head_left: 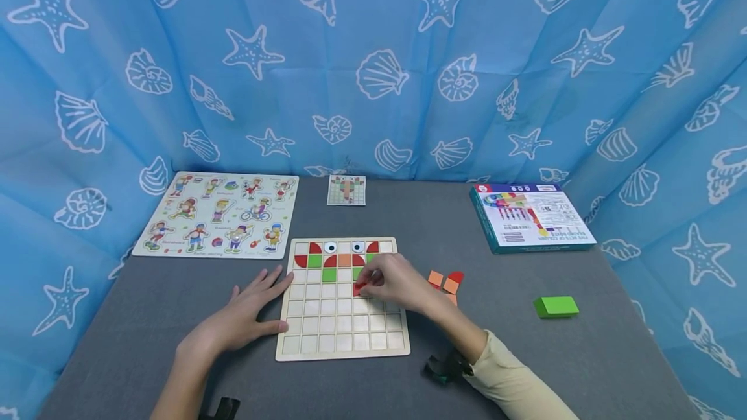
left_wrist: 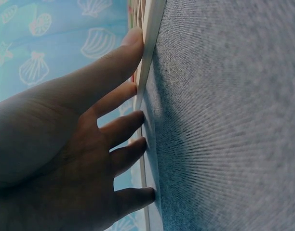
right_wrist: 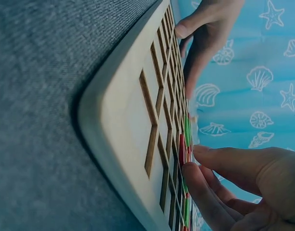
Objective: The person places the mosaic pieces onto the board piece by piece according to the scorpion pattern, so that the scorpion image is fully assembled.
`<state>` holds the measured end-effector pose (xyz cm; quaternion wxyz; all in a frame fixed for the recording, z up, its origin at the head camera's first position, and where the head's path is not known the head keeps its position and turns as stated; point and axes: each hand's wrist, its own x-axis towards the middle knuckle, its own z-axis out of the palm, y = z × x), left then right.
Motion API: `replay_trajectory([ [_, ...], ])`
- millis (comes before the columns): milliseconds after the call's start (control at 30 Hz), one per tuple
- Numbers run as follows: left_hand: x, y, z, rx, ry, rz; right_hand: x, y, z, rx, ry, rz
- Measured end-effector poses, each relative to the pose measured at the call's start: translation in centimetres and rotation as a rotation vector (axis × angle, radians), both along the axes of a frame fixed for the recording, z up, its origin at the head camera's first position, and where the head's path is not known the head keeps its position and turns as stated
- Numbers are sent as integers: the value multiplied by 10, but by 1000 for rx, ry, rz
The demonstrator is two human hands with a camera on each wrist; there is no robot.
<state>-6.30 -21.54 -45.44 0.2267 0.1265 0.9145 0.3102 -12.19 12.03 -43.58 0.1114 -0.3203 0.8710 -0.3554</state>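
A wooden grid board (head_left: 343,356) lies on the table, its upper rows partly filled with red, green and orange tiles and two eye tiles (head_left: 331,247). My right hand (head_left: 399,280) pinches a red tile (head_left: 357,289) between thumb and fingertips over the middle of the grid. The right wrist view also has this red tile (right_wrist: 182,148) by the fingertips, at the board's surface. At the board's left side, my left hand (head_left: 242,316) is spread, with thumb and index finger touching the edge. Its fingers (left_wrist: 123,130) look extended in the left wrist view.
Loose orange tiles (head_left: 435,279) and red ones lie right of the board, partly behind the right forearm. A green block (head_left: 556,306) and a boxed set (head_left: 533,219) sit farther right. Behind are a small pattern card (head_left: 347,190) and a sports picture puzzle (head_left: 218,216).
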Motion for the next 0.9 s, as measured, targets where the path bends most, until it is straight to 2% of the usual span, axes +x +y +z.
replay_trajectory([
  [100, -3, -5, -13, 10, 4, -2, 2, 6, 0, -14, -26, 4],
  [200, -5, -9, -23, 27, 14, -10, 4, 15, 1, -21, -44, -10],
  [400, -5, -12, -28, 52, 42, -29, 5, 44, 3, -24, -71, -57],
  [667, -2, -7, -18, 33, 42, -12, 2, 96, 8, 12, -85, -138],
  [900, -2, -6, -14, 33, 43, -17, -5, 137, 8, 132, -78, -247],
])
